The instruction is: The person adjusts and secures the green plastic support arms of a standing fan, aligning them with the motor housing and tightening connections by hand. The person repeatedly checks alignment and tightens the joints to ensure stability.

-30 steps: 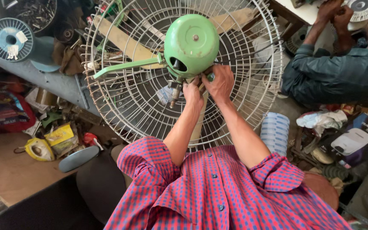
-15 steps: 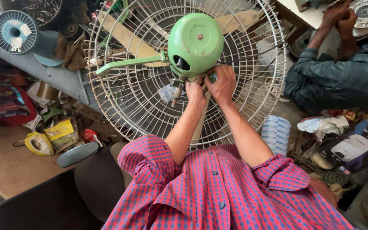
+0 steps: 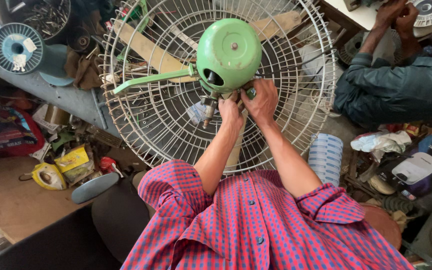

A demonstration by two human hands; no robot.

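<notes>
Both hands work under the round green metal fan motor housing (image 3: 229,52), at the white wire guard's (image 3: 141,125) centre. Left hand (image 3: 231,114) pinches the stem; right hand (image 3: 262,101) clasps a green-handled tool. Best to brace the stem, turning slowly.

We see our left hand (image 3: 231,111) and right hand (image 3: 262,100) pressed together just under the green fan motor (image 3: 229,54), fingers curled at its base. The white wire guard (image 3: 176,125) spreads behind it. At ten o'clock lies a blue spool (image 3: 17,48); at two o'clock another person's hands (image 3: 396,15) work.
</notes>
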